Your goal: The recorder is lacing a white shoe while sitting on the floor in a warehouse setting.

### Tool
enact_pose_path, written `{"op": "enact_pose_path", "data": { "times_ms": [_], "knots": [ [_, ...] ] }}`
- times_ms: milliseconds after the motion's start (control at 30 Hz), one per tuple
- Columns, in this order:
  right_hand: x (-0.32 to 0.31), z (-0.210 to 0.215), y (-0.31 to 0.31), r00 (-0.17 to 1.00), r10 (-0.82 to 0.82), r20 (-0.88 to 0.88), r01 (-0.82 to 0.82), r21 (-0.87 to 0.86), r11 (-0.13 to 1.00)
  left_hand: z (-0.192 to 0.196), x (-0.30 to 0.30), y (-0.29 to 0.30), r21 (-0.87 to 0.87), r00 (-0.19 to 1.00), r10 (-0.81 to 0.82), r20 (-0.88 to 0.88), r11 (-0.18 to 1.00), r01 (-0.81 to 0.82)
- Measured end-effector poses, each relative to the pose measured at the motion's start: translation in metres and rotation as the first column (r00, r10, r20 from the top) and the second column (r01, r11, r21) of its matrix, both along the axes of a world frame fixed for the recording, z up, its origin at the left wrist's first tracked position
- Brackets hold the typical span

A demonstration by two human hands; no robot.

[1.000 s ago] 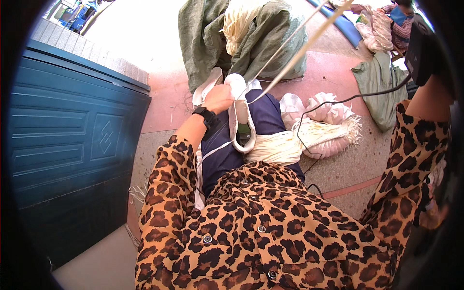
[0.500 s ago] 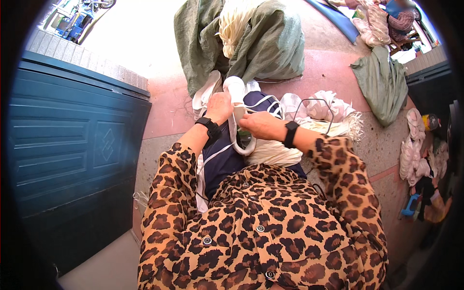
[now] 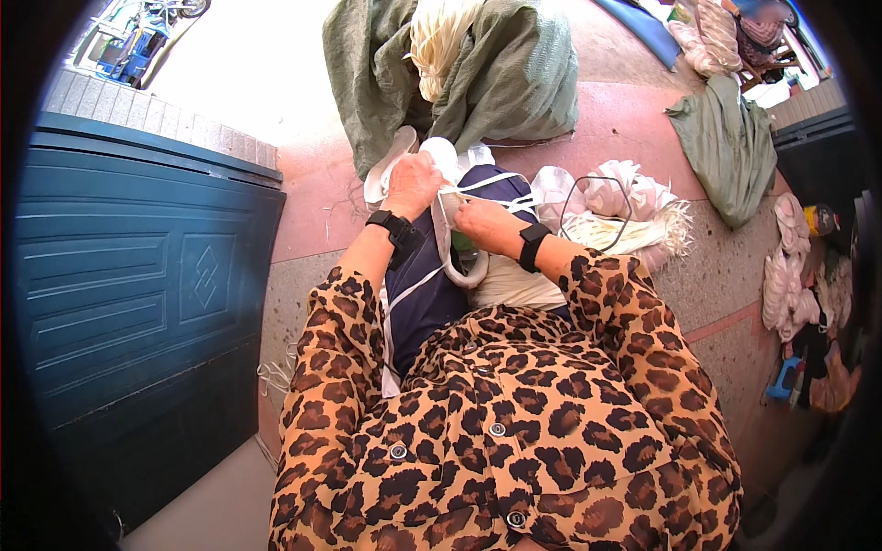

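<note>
Tiled floor (image 3: 588, 119): green sack (image 3: 496, 78) open, pale strands (image 3: 441, 37) inside. Left hand (image 3: 411, 184), right hand (image 3: 482, 223) both clamped on white shoe upper (image 3: 447, 243) over lap.

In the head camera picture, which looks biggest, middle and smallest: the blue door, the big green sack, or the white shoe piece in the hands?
1. Blue door: largest, though it is also close to the camera.
2. Green sack: middle.
3. White shoe piece, held by the left hand and right hand: smallest.
</note>
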State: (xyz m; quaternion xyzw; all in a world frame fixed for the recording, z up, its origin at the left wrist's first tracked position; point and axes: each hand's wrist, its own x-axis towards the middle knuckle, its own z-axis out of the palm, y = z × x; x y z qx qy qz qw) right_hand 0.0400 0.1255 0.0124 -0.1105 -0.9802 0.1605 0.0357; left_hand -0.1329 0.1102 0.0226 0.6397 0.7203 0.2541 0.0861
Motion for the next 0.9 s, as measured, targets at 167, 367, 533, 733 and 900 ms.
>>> {"op": "enact_pose_path", "data": {
  "times_ms": [167,367,533,733,900],
  "knots": [
    [0.002,0.002,-0.001,1.0,-0.025,-0.007,0.025,-0.011,1.0,-0.002,0.002,-0.004,-0.224,0.869,0.201,0.452,0.969,-0.107],
    [0.002,-0.008,-0.004,0.999,-0.018,-0.039,0.018,-0.004,1.0,0.002,-0.006,-0.008,-0.385,0.479,0.288,0.829,0.916,0.116],
    [-0.004,-0.002,-0.002,0.999,-0.048,0.025,0.049,-0.049,0.998,-0.01,-0.038,-0.019,-0.439,0.134,0.418,0.898,0.849,0.295],
    [0.004,-0.006,0.0,0.997,-0.052,0.053,0.058,-0.123,0.991,0.0,-0.026,-0.016,-0.514,0.259,0.452,0.854,0.811,0.279],
    [0.011,0.044,0.017,0.967,-0.247,-0.056,0.225,-0.252,0.941,-0.006,-0.013,-0.009,-0.251,0.9,0.059,0.431,0.966,0.057]
  ]
}}
